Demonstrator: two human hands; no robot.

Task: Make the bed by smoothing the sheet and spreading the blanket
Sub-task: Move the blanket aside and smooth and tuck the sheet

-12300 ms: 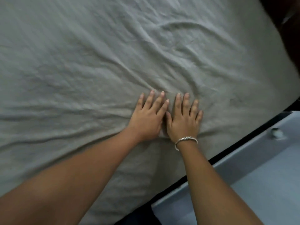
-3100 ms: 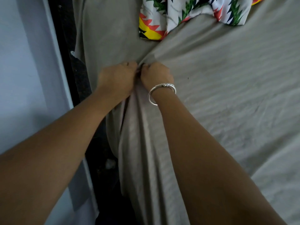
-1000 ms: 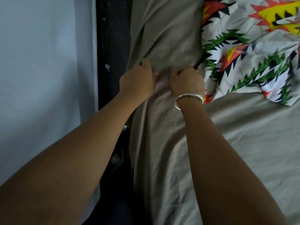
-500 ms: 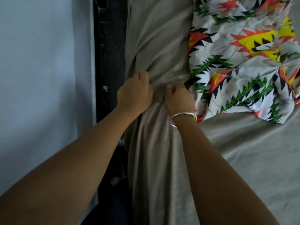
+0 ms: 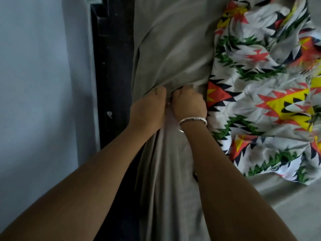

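Note:
A grey-beige sheet (image 5: 173,49) covers the mattress and is gathered into long folds along its left edge. My left hand (image 5: 147,110) and my right hand (image 5: 188,104), which wears a silver bangle, sit side by side, both fists closed on the bunched sheet at that edge. A crumpled blanket (image 5: 264,101) with a white, green, red and yellow zigzag print lies on the sheet just right of my right hand, touching the wrist. The fingertips are hidden in the folds.
A black bed frame (image 5: 112,75) runs along the left side of the mattress. Beyond it is a pale blue wall or floor surface (image 5: 38,101). More flat sheet (image 5: 286,214) shows at lower right.
Both hands have kept their grip on the sheet edge and shifted further along it. The blanket now fills more of the right side of the view.

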